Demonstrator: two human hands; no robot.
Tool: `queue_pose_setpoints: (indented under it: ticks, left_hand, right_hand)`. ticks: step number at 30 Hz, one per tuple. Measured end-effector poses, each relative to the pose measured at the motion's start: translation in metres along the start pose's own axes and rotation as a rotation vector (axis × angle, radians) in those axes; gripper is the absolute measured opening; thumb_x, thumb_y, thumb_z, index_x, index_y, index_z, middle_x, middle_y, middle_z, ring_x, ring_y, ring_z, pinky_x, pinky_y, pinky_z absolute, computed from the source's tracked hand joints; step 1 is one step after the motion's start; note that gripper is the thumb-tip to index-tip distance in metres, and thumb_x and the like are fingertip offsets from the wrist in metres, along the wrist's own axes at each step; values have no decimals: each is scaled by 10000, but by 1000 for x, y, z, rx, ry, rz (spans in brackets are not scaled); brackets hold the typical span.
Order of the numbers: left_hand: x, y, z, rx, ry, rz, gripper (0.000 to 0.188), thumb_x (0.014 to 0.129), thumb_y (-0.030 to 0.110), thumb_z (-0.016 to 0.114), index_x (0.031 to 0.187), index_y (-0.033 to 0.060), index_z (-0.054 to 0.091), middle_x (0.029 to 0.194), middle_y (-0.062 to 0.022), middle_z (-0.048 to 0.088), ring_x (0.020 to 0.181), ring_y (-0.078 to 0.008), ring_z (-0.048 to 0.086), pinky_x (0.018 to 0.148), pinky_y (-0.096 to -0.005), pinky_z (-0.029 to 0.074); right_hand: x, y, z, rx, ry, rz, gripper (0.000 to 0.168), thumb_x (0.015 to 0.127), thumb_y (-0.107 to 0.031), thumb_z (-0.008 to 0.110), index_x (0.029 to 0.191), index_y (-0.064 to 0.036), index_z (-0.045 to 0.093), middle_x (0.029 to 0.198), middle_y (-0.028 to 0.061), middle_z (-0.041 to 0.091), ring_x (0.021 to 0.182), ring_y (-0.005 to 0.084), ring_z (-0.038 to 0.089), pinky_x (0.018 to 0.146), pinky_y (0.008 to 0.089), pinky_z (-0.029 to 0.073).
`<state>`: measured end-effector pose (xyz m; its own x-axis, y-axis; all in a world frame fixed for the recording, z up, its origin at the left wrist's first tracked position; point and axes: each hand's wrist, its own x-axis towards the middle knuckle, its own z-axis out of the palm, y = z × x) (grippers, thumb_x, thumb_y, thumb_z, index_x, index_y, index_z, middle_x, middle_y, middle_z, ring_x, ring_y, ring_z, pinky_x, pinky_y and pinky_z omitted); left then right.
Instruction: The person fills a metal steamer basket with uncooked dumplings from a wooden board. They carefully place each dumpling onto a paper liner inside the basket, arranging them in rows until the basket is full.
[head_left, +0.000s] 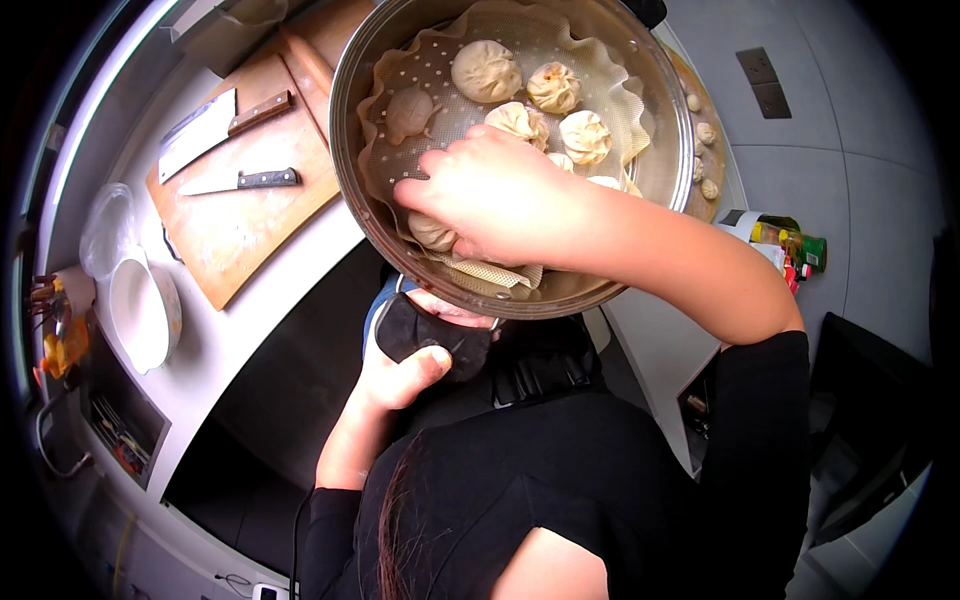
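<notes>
My left hand (416, 367) grips the black handle (427, 330) on the near side of a round steel steamer pot (555, 304), which is tilted towards me. Inside the pot, my right hand (484, 195) reaches over a frilled mesh steamer liner (442, 90), with its fingers among the buns. Several pleated dough buns (486, 71) sit on the liner, one of them (433, 231) close under my right fingers. Whether those fingers hold anything is hidden. A flattened, pale piece (409, 114) shows at the liner's left side.
On the white counter at left, a wooden cutting board (262, 232) bears a cleaver (199, 135) and a black-handled knife (268, 178). A white bowl (146, 311) stands beside it. Behind the pot at right, a round board (709, 206) holds small dough pieces. Bottles (795, 244) stand farther right.
</notes>
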<state>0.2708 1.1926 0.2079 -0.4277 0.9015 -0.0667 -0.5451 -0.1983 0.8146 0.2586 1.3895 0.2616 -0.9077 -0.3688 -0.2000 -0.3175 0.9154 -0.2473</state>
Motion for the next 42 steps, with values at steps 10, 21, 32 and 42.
queue_pose_setpoints:
  ticks: [10, 21, 32, 42]
  left_hand:
    - [0, 0, -2, 20, -19, -13, 500, 668, 336, 616, 974, -60, 603, 914, -141, 632, 898, -224, 587, 832, -331, 440]
    - [-3, -1, -1, -27, 24, -22, 526, 660, 342, 638, 974, -78, 605, 920, -156, 634, 901, -232, 592, 837, -332, 442]
    - [-5, 2, 5, -80, 73, -43, 518, 671, 328, 658, 978, -83, 593, 943, -166, 628, 908, -241, 594, 845, -339, 445]
    - [-1, 2, 1, -46, 41, -3, 523, 662, 320, 638, 971, -99, 594, 957, -179, 628, 898, -247, 600, 834, -341, 454]
  right_hand:
    - [-5, 7, -7, 56, -59, -96, 386, 616, -74, 677, 982, -85, 556, 862, 87, 572, 873, 266, 575, 803, 375, 428]
    - [-15, 35, -39, 158, 54, 14, 350, 691, -72, 651, 1028, -53, 557, 892, 108, 594, 888, 285, 578, 800, 381, 460]
    - [-13, 17, -10, -155, -101, 63, 142, 582, -109, 692, 676, -28, 621, 660, 111, 610, 758, 270, 600, 739, 359, 480]
    - [-11, 18, -14, -173, -58, 62, 90, 576, -83, 643, 638, -23, 618, 632, 123, 601, 745, 278, 604, 712, 364, 493]
